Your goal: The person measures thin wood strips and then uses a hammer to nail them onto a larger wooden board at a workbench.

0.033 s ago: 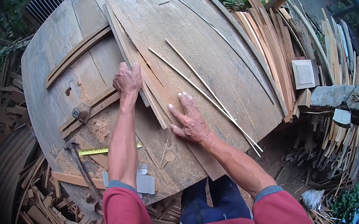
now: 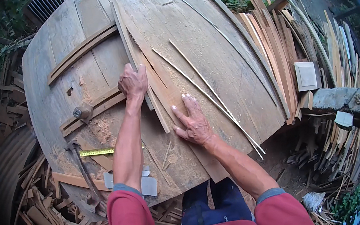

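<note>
My left hand is closed round a long narrow wooden strip that stands on edge on a plank table. Two slotted wooden bars run leftward from this strip. Against the strip's right side lies a thinner piece of wood. Beside that stretches a long flat board, which reaches the table's near edge. My right hand lies flat across this board, fingers spread, gripping nothing. Palm and fingers of my left hand are partly hidden from above.
A hammer, a yellow measuring tape and a wooden block lie at the left among sawdust. Two thin pale strips cross on the right. Stacked offcuts line the table's right side; scrap wood heaps at lower left.
My left hand and the strip it grips have shifted slightly right. My right hand stays flat on the board. The whole view has moved a little.
</note>
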The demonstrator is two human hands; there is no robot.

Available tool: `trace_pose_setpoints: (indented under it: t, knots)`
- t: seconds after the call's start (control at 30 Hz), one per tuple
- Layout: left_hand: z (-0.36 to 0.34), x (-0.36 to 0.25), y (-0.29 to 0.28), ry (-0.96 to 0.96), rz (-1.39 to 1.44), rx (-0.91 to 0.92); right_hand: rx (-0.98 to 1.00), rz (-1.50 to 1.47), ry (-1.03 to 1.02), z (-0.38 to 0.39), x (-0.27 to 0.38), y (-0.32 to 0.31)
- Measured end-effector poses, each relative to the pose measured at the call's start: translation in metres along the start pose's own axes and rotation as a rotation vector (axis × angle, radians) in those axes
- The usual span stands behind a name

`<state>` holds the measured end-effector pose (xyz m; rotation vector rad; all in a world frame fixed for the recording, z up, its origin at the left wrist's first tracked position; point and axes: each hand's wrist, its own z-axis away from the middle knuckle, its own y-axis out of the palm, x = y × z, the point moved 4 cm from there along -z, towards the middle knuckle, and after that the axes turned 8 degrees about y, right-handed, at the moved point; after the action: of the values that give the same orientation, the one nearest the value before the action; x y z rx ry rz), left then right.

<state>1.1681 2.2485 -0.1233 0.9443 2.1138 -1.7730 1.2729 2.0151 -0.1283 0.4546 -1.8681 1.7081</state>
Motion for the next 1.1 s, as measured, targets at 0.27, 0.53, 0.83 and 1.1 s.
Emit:
trace_pose_setpoints:
  t: [0.27, 0.53, 0.83, 1.1]
  knots:
    - [-0.045, 0.009, -0.003, -0.136, -0.176, 0.137, 0.053, 0.059, 0.054, 0.008, 0.010, 0.005]
    - [-0.057, 0.003, -0.003, -0.140, -0.143, 0.102, 0.035, 0.029, 0.071, 0.004, 0.011, 0.002]
    - [-0.039, -0.012, 0.005, -0.169, -0.162, 0.106, 0.008, -0.027, 0.056, 0.003, 0.008, -0.006]
    - [-0.040, -0.004, 0.006, -0.248, -0.157, 0.117, 0.038, -0.061, 0.064, 0.000, 0.002, -0.005]
